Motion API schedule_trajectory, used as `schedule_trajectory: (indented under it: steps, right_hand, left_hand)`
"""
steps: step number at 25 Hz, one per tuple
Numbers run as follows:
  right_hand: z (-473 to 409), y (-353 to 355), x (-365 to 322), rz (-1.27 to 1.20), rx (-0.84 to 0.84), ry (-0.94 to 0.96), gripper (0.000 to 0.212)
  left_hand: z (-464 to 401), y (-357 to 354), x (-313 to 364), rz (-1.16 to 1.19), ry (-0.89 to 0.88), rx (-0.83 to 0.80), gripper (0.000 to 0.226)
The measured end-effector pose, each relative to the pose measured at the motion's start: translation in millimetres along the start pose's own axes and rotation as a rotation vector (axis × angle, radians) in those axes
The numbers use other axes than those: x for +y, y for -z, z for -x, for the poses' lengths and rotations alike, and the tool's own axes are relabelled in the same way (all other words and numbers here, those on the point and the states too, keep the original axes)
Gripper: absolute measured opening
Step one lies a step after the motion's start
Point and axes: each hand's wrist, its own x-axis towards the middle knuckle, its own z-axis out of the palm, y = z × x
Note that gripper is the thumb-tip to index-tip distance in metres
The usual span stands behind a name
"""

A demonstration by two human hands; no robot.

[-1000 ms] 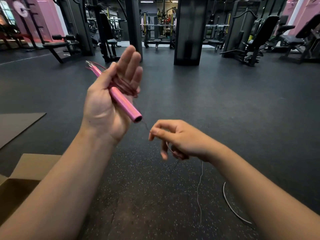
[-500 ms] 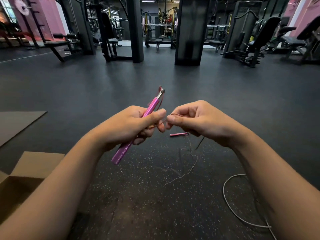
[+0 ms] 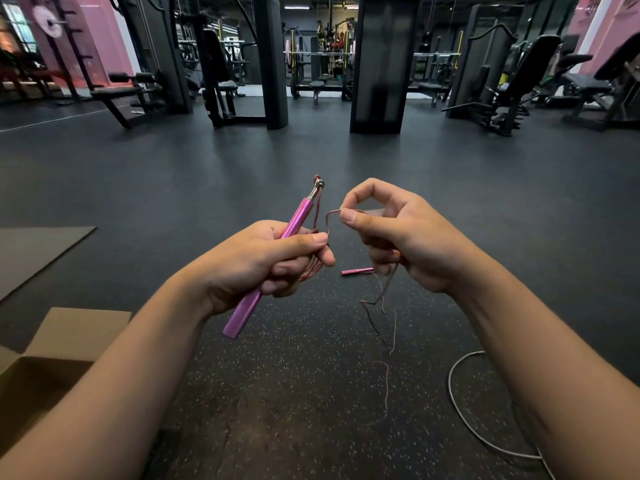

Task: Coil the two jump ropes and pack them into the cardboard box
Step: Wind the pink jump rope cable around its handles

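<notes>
My left hand (image 3: pixel 263 261) grips a pink metallic jump rope handle (image 3: pixel 292 225), tilted with its silver swivel tip up, together with several loops of thin reddish cord under the fingers. My right hand (image 3: pixel 398 237) pinches that cord (image 3: pixel 329 220) between thumb and forefinger, just right of the handle. The cord's loose end trails down to the floor (image 3: pixel 386 386). The rope's second pink handle (image 3: pixel 356 271) lies on the floor beyond my hands. A white cord (image 3: pixel 460 410) of another rope curves over the floor at lower right. The open cardboard box (image 3: pixel 69 334) sits at lower left.
A grey mat (image 3: pixel 38 251) lies on the dark rubber floor at left. Gym benches and weight machines (image 3: pixel 498 91) and dark pillars (image 3: pixel 377 64) stand far back.
My left hand turned over and came down, so the handle tip points up and right. My right hand rose to it, then drew the pinched cord a little to the right.
</notes>
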Motion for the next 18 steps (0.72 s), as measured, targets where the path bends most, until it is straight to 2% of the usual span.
schedule_trajectory:
  steps: [3, 5, 8, 12, 15, 18]
  right_hand:
    - [-0.6, -0.2, 3.8, -0.112, 0.06, -0.058, 0.006]
    - [-1.4, 2.6, 7.7, 0.014, 0.138, -0.005, 0.004]
    - [-1.2, 4.8, 13.1, 0.172, 0.218, 0.064, 0.014]
    - [-1.4, -1.2, 14.8, 0.236, 0.163, 0.048, 0.015]
    - [-0.5, 2.1, 11.2, 0.195, 0.065, 0.036, 0.009]
    - [-0.4, 6.8, 7.1, 0.172, 0.111, 0.085, 0.014]
  left_hand:
    - [-0.5, 1.6, -2.3, 0.013, 0.008, 0.01, 0.025]
    - [0.4, 5.5, -2.4, 0.095, -0.011, 0.002, 0.022]
    - [2.7, 8.7, -1.0, 0.308, -0.055, 0.005, 0.028]
    - [3.3, 5.7, -1.4, 0.482, -0.042, 0.042, 0.037]
    - [1.9, 8.5, -3.2, 0.47, -0.035, 0.076, 0.037]
    - [1.5, 10.0, -4.0, 0.415, -0.019, 0.097, 0.034]
